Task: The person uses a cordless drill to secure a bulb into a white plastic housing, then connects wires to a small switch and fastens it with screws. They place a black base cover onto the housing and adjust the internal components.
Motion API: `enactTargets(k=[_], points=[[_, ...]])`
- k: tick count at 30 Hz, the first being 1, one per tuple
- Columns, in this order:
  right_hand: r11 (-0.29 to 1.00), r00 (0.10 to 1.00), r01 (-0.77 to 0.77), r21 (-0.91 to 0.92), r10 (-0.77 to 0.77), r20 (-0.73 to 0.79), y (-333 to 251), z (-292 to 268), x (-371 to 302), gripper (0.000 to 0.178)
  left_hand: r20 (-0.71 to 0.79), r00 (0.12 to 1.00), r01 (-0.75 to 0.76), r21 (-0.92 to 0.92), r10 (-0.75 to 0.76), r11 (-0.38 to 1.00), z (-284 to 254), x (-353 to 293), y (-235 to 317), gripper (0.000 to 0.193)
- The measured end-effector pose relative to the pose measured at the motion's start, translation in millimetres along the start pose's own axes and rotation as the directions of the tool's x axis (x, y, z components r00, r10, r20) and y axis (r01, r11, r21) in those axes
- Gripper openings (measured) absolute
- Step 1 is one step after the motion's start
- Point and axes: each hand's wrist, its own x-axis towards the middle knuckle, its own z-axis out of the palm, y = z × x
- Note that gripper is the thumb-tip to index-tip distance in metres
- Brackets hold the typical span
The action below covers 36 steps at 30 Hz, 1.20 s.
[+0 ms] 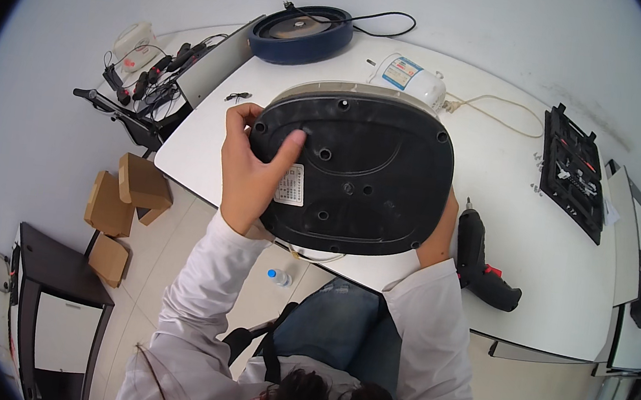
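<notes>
An appliance base (383,207) with a black oval underside is held up over the near edge of the table, its bottom turned toward me. Screw holes line its rim and middle, and a small white label is stuck near its left side. Behind the black plate a pale housing shows along the top edge. My left hand (255,167) grips the left side, thumb pressed on the underside and fingers wrapped behind. At the right edge my right hand (440,231) holds the base from behind, its fingers hidden. A pale cord hangs below the base.
On the white table (497,173) lie a black power screwdriver (479,262), an opened black tool case (575,170), a white appliance part (413,80) with a cord and a round blue-rimmed part (301,36). Cardboard boxes (140,183) and a bottle (278,277) are on the floor.
</notes>
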Motion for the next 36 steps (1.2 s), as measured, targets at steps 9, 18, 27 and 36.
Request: enactTargets(k=[9, 18, 27, 36], points=[[1.0, 0.999, -0.021, -0.012, 0.022, 0.031, -4.4, 4.3, -1.7, 0.019, -0.046, 0.999, 0.004, 0.217, 0.006, 0.976, 0.5, -9.2, 7.7, 0.088], [0.961, 0.993, 0.117, -0.25, -0.112, 0.034, -19.4, 1.9, 1.6, 0.021, -0.178, 0.805, -0.495, 0.322, 0.566, 0.807, -25.9, -69.7, 34.4, 0.089], [0.969, 0.998, 0.068, -0.236, -0.062, 0.034, -31.2, -0.6, 1.4, 0.02, -0.273, 0.75, -0.6, 0.102, 0.603, 0.793, -24.5, -79.8, 23.7, 0.026], [0.965, 0.997, 0.071, -0.253, -0.066, 0.029, -33.9, -1.0, 2.2, 0.02, -0.278, 0.741, -0.649, -0.063, 0.611, 0.759, -23.6, -81.8, 32.9, 0.019]])
